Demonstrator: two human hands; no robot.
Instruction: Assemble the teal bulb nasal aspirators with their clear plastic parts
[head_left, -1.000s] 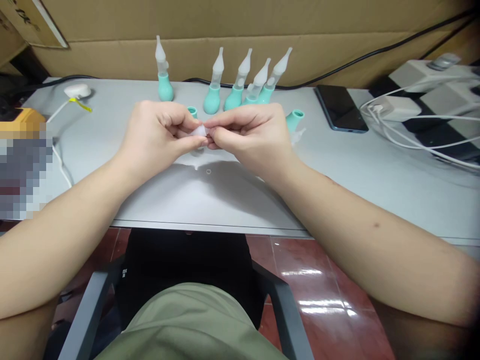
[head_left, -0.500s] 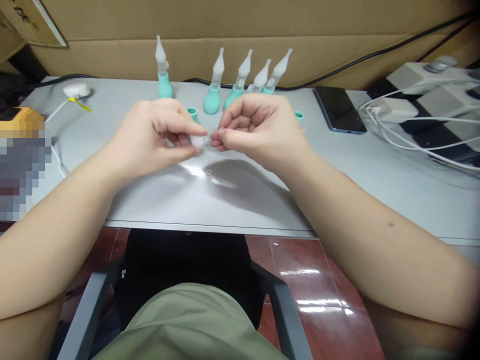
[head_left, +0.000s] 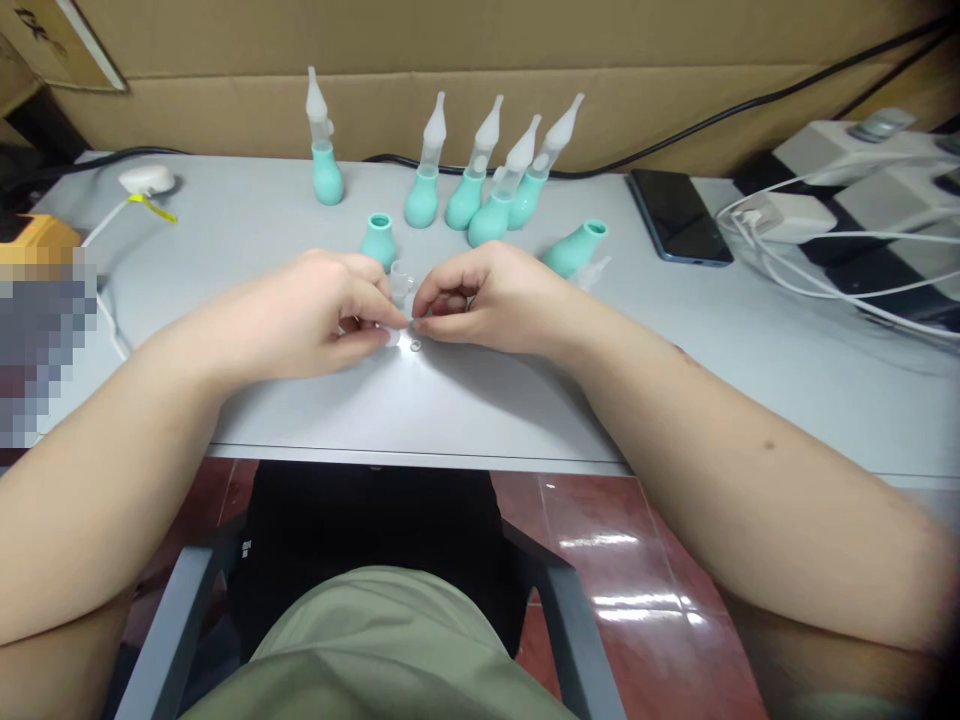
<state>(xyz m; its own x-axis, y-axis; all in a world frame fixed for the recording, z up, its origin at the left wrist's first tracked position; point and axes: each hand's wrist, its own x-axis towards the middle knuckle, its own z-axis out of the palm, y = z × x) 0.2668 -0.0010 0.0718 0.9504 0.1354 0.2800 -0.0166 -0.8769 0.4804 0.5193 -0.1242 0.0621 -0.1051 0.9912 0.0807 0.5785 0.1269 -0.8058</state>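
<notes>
My left hand (head_left: 330, 315) is closed near the middle of the desk, its thumb and index finger reaching toward my right hand. A clear plastic tube piece (head_left: 403, 275) sticks out from behind its fingers, and a whitish translucent part (head_left: 392, 339) shows by the thumb. My right hand (head_left: 491, 300) pinches with thumb and index, fingertips almost touching the left ones; whatever is in the pinch is too small to name. Just below the fingertips a tiny clear ring (head_left: 415, 345) lies on the desk. Behind my left hand stands an open teal rubber bulb (head_left: 379, 245).
Several assembled nasal aspirators (head_left: 424, 195) with teal bulbs and white tips stand toward the back. Another teal bulb (head_left: 570, 252) lies tilted behind my right hand, a translucent tip (head_left: 594, 272) beside it. A phone (head_left: 679, 218), white chargers and cables (head_left: 791, 220) occupy the right.
Both hands have come down and nearer to me, close to the small ring. The teal bulbs behind them show more fully. The clear tube piece is now visible behind my left fingers.
</notes>
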